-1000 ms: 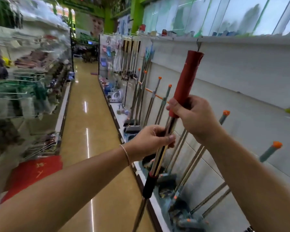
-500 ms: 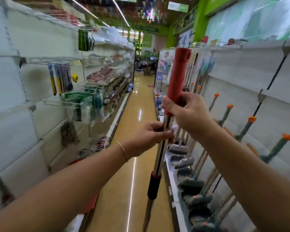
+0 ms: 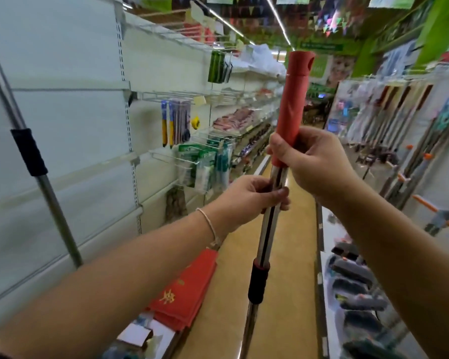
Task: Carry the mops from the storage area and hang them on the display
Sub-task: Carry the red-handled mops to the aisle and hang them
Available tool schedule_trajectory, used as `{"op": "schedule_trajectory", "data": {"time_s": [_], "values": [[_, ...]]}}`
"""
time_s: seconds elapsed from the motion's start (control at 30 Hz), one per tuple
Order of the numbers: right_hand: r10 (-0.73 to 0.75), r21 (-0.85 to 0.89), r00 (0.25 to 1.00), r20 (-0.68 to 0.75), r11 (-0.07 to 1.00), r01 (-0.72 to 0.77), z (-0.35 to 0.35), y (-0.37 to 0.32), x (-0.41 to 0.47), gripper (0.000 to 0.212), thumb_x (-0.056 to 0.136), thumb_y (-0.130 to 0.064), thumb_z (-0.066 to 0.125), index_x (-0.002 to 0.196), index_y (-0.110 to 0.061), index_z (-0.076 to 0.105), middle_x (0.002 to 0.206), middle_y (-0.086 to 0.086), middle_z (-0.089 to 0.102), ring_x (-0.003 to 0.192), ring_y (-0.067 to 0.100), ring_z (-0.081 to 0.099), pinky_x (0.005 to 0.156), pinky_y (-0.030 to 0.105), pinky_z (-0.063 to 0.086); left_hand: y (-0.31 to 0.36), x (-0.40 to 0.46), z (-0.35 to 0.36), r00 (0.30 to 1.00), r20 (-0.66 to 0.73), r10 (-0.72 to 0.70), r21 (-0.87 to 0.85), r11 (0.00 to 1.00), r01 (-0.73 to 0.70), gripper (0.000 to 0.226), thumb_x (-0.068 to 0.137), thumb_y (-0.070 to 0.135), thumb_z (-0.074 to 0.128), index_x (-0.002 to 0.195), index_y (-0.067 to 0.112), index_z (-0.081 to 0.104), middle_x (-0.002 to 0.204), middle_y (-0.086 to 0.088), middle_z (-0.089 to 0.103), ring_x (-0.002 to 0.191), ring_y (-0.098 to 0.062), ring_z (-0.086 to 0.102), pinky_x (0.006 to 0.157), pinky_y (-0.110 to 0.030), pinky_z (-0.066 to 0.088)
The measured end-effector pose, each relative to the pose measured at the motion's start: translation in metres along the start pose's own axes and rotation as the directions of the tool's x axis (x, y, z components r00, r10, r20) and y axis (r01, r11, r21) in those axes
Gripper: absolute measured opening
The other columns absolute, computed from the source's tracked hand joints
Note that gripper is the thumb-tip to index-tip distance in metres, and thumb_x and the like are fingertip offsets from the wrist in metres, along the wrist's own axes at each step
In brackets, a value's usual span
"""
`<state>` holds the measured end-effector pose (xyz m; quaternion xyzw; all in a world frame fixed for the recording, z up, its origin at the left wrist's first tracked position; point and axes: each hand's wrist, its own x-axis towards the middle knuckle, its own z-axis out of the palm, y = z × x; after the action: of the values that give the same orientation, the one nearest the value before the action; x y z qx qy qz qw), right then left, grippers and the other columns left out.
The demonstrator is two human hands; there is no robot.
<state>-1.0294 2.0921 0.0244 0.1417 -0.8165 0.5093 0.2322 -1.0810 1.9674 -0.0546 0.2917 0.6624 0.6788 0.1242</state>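
red packets (image 3: pixel 186 288), at 7 o'clock low on the left shelving: gold printed characters, one partly showing, too blurred to read.
green hanging sign (image 3: pixel 319 45), at 12 o'clock under the ceiling: pale lettering, too small and blurred to read.
green-and-white packets (image 3: pixel 205 164), at 9 o'clock on the wire hooks: printed labels, not legible.
ceiling banners (image 3: pixel 290 0), at 12 o'clock: print cut off and unreadable.
readable text: none.
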Motion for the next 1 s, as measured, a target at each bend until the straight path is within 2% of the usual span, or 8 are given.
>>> {"op": "schedule_trajectory", "data": {"time_s": [0.17,0.3,0.4,0.5,0.63,0.7,0.8,1.0], "values": [[0.018,-0.006,0.999,0.037,1.0,-0.018,0.017,0.013,0.055,0.018,0.094,-0.031,0.066,0.1,-0.014,0.068,0.096,0.015,0.074,0.089,0.024,0.071,0.083,0.032,0.059,0.003,0.032,-0.041,0.999,-0.049,0.007,0.02,1.0,-0.006,0.022,0.092,0.016,0.062,0.1,-0.005,0.067,0.094,-0.019,0.07,0.09,-0.023,0.069,0.091,-0.034,0.054],[-0.047,0.05,0.997,0.067,0.998,0.044,0.04,0.019,0.089,0.013,0.092,-0.029,0.069,0.097,-0.017,0.068,0.092,0.009,0.074,0.086,0.02,0.073,0.077,0.03,0.06,0.004,0.04,-0.074,0.994,-0.113,0.008,0.058,0.998,-0.002,0.02,0.093,0.018,0.061,0.099,0.0,0.068,0.102,-0.022,0.07,0.097,-0.029,0.069,0.091,-0.035,0.054],[-0.101,0.102,0.991,0.089,0.99,0.092,0.068,0.022,0.108,0.011,0.091,-0.027,0.071,0.092,-0.015,0.07,0.09,0.013,0.074,0.084,0.024,0.073,0.075,0.033,0.062,0.002,0.038,-0.1,0.979,-0.205,-0.008,0.066,0.998,0.022,0.019,0.093,0.015,0.06,0.101,-0.001,0.067,0.103,-0.021,0.071,0.097,-0.03,0.069,0.09,-0.035,0.055],[-0.164,0.138,0.978,0.132,0.98,0.146,0.093,0.026,0.125,0.01,0.092,-0.026,0.07,0.088,-0.016,0.07,0.089,0.015,0.074,0.083,0.026,0.072,0.076,0.035,0.062,0.0,0.035,-0.124,0.96,-0.281,-0.006,0.097,0.995,0.035,0.013,0.092,0.015,0.061,0.095,0.005,0.069,0.099,-0.018,0.072,0.095,-0.029,0.069,0.092,-0.038,0.054],[-0.211,0.219,0.961,0.179,0.961,0.17,0.124,0.029,0.153,0.011,0.092,-0.026,0.071,0.087,-0.016,0.071,0.084,0.01,0.075,0.08,0.026,0.073,0.073,0.038,0.062,0.003,0.032,-0.15,0.924,-0.382,-0.002,0.078,0.996,0.034,0.013,0.094,0.011,0.058,0.092,0.0,0.066,0.088,-0.012,0.069,0.087,-0.027,0.067,0.085,-0.031,0.057],[-0.242,0.235,0.948,0.208,0.953,0.192,0.135,0.034,0.165,0.017,0.093,-0.026,0.07,0.09,-0.009,0.071,0.085,0.015,0.074,0.079,0.029,0.073,0.074,0.044,0.062,0.003,0.033,-0.158,0.911,-0.411,-0.015,0.104,0.993,0.064,0.019,0.094,0.014,0.057,0.096,-0.004,0.065,0.091,-0.013,0.07,0.09,-0.028,0.068,0.088,-0.037,0.056],[-0.274,0.266,0.922,0.274,0.943,0.201,0.144,0.04,0.184,0.022,0.094,-0.027,0.068,0.096,-0.005,0.07,0.088,0.016,0.074,0.081,0.027,0.072,0.075,0.038,0.062,0.004,0.041,-0.164,0.876,-0.482,-0.032,0.112,0.989,0.098,0.017,0.094,0.017,0.059,0.096,0.0,0.065,0.095,-0.016,0.07,0.093,-0.031,0.069,0.092,-0.046,0.054],[-0.369,0.384,0.879,0.301,0.891,0.243,0.148,0.041,0.234,0.019,0.093,-0.028,0.069,0.085,-0.011,0.071,0.083,0.015,0.075,0.076,0.032,0.072,0.071,0.047,0.061,0.026,0.067,-0.165,0.796,-0.605,0.0,0.114,0.99,0.087,0.013,0.095,0.013,0.054,0.089,0.004,0.062,0.09,-0.016,0.067,0.088,-0.033,0.066,0.087,-0.044,0.056]]}}
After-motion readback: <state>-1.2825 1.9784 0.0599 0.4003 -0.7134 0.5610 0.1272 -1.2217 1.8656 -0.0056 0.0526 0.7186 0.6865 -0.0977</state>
